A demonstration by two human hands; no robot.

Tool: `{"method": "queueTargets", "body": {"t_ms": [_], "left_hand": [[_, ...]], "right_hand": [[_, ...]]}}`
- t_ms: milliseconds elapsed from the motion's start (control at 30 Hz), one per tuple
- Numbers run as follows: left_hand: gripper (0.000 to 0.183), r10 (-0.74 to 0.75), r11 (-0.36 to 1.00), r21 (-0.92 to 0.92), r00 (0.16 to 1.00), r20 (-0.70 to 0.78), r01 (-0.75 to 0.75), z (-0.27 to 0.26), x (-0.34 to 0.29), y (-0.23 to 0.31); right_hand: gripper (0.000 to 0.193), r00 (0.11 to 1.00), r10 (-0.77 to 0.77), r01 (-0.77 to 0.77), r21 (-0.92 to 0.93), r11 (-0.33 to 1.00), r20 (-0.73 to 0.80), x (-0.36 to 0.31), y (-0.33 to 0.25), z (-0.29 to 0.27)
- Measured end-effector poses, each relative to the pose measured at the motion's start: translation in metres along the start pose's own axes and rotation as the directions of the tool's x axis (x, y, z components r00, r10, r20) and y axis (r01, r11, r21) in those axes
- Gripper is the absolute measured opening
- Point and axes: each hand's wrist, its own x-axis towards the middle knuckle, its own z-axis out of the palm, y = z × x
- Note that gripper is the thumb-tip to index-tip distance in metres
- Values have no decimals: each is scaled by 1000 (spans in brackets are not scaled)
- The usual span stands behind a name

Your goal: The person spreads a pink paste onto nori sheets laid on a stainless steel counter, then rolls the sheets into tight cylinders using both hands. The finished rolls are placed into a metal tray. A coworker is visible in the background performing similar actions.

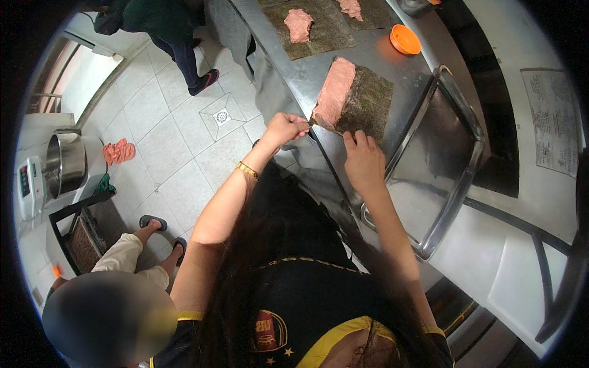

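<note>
Seaweed [374, 98] under pink paste [334, 92] lies at the edge of the steel tabletop [372, 54]. I see the left hand [286, 130], fingers pinched on one corner; whether the right hand [366, 161], touching the near side, grips it, I cannot tell. Another sheet [377, 18] is cut off above; tiled floor [184, 110] spreads left.

Shiny metal table [307, 76], dark green sheet [371, 104] topped with pink paste [335, 92] at its near edge, from there a second sheet [331, 44] toward eleven o'clock, a third sheet [375, 18] toward twelve, orange bowl [405, 39] toward one, metal tray [445, 135] toward four, its footing unclear
</note>
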Motion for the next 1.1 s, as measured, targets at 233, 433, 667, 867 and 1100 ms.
{"method": "queueTargets", "body": {"t_ms": [233, 433, 667, 867, 1100], "left_hand": [[14, 6, 999, -39, 999, -32, -7, 3, -1, 0], [14, 41, 994, -95, 992, -122, -52, 6, -8, 1], [16, 82, 996, 58, 967, -239, -70, 9, 4, -16], [18, 94, 995, 52, 970, -226, -85, 7, 3, -19], [15, 89, 996, 32, 977, -195, -85, 5, 3, -11]], "right_hand": [[32, 997, -1, -3, 59, 998, 77, -8, 2, -13], [33, 1000, -15, 14, 60, 998, 14, 19, 21, -42], [29, 957, -285, 288, -72, 955, 51, 57, 25, -44], [28, 998, 32, -37, 94, 995, 54, 54, 45, -41], [30, 982, 105, -131, 167, 977, 157, 8, 34, -5]]}}
